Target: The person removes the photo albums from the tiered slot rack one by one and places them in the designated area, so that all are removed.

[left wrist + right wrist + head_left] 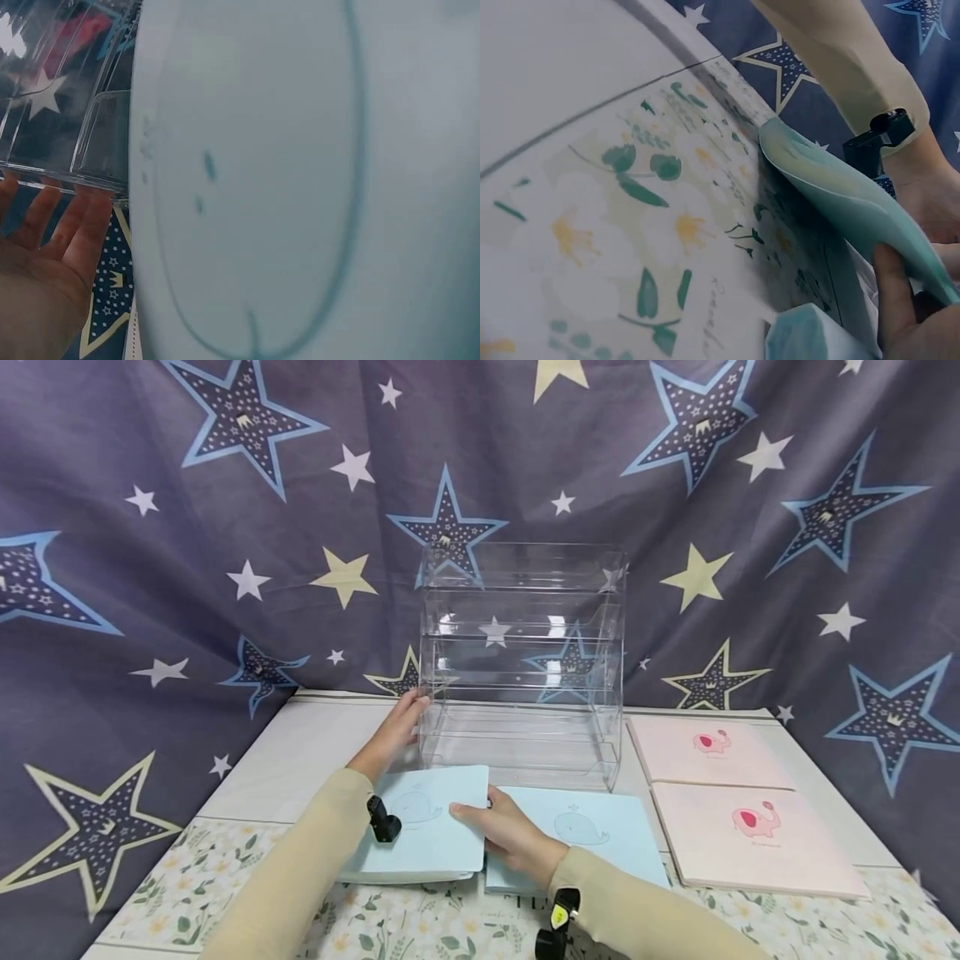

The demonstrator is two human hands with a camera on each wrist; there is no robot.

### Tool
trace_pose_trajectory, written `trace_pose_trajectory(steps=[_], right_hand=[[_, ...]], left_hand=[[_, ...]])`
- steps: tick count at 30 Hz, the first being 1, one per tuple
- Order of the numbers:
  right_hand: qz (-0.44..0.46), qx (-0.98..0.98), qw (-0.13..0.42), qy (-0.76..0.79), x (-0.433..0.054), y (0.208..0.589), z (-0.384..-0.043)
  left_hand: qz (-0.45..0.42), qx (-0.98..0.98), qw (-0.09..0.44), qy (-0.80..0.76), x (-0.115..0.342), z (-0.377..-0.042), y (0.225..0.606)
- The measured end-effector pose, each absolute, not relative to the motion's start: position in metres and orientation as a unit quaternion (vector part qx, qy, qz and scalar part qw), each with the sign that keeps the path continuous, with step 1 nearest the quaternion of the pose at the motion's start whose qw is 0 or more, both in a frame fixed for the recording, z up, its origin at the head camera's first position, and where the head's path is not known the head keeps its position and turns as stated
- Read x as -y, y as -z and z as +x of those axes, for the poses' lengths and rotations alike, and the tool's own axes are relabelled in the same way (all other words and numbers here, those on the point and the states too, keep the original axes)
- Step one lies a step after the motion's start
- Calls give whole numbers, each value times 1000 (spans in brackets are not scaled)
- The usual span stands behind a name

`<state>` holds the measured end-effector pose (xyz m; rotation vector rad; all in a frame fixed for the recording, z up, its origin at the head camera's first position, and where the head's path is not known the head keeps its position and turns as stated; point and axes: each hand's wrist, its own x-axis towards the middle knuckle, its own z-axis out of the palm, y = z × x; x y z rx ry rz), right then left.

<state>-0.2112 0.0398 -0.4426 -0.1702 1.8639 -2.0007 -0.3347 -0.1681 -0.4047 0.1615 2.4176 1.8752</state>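
Observation:
A clear acrylic rack (522, 752) with stepped tiers stands at the table's back middle. My left hand (396, 727) touches its left side; in the left wrist view the fingers (71, 217) stretch to the rack's lower edge. With the thumb on top, my right hand (510, 828) pinches the right edge of a light blue notebook (442, 839) with a whale drawing. This notebook is raised and tilted in front of the rack, under my left forearm. Another blue whale notebook (622, 835) lies flat beneath my right wrist.
Two pink notebooks (787, 852) with elephant drawings lie one behind the other on the right. A floral cloth (187, 877) covers the table's front part, with plain white surface (300, 777) behind it. A starry curtain (300, 543) hangs behind the table.

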Motion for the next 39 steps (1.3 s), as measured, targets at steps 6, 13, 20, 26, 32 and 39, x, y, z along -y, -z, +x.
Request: trace_pose_trajectory(steps=[6,13,20,26,32,39], right_hand=[[-82,-676,207,703,-35,443,-213],[-92,-677,237,691,-35,443,-214],[-78,-671,266,687,-38,438,-212],[-78,-636,295,708,-46,431,-213],[-121,-623,304,710,-55,425,-216],[-131,-628,308,702,-71,420,-215]], left_hand=[[53,-791,48,-608,172,-335,404],[55,-785,45,-615,172,-335,404],[47,-788,45,-613,171,-335,404],[43,-789,51,-610,172,-337,403],[48,-785,53,-616,172,-337,404],[56,-782,51,-619,170,-336,404]])
